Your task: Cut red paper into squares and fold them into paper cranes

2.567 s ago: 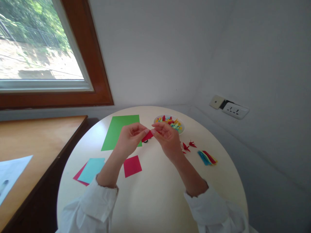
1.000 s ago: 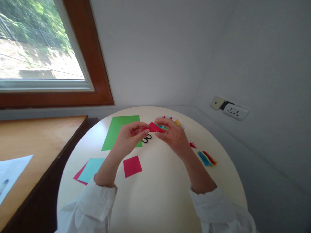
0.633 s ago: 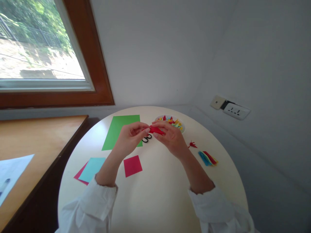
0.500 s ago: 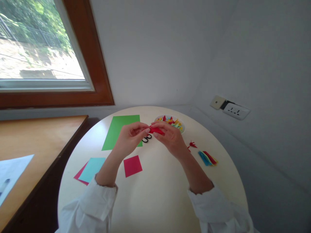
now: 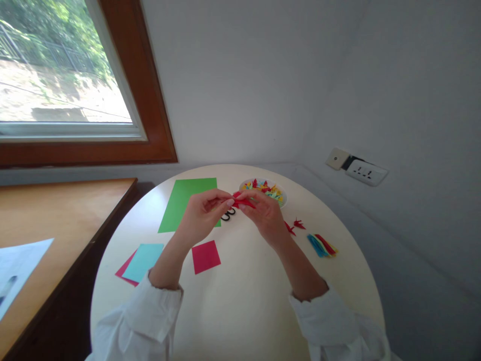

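Between my two hands is a piece of folded red paper (image 5: 245,202), held above the far half of the round table. My left hand (image 5: 205,213) pinches its left end between thumb and fingertips. From the other side, my right hand (image 5: 265,213) grips it with thumb and fingers, covering part of it. Just below the paper show the black handles of scissors (image 5: 228,214); their blades are hidden. A bowl (image 5: 284,202) of small folded paper pieces in several colours stands behind my right hand. Red folded paper pieces (image 5: 298,223) lie right of my right wrist.
A green sheet (image 5: 178,200) lies behind my left hand. Nearer are a red paper square (image 5: 206,257) and a light blue sheet (image 5: 143,261) over a red one. Coloured paper strips (image 5: 322,245) lie at the right of the round table (image 5: 240,311). A wooden desk (image 5: 75,210) stands left.
The red paper has turned slightly between my fingers, and more of it shows above them. My right hand has shifted a little, uncovering more of the red pieces beside its wrist.
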{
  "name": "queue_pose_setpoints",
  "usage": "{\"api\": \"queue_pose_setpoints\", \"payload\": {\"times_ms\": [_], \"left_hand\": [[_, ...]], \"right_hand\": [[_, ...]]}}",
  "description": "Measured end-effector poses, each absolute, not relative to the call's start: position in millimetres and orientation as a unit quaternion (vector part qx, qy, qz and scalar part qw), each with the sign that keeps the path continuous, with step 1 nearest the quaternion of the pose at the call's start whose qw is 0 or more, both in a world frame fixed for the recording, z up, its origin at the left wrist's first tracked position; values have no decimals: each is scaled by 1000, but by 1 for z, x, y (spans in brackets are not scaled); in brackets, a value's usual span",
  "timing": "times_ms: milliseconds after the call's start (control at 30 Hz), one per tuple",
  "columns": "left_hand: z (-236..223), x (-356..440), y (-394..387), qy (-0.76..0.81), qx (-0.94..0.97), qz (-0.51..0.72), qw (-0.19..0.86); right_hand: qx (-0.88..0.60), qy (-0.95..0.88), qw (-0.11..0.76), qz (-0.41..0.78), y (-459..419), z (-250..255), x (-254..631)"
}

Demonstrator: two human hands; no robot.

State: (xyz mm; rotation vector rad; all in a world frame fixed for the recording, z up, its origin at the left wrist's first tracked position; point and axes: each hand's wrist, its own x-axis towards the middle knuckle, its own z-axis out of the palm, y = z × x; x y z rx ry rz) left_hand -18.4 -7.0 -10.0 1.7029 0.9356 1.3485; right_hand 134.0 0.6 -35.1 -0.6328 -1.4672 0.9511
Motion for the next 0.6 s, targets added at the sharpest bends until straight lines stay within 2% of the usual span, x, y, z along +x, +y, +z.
{"api": "queue_pose_setpoints", "payload": {"times_ms": [333,600], "left_hand": [[-13,-15,-6,348,631,582,377],[-14,-16,-8,361,653,575,335]], "right_hand": [[-288,-621,655,320,-6,-34,130],[-285,-630,650,315,-6,-33,130]]}}
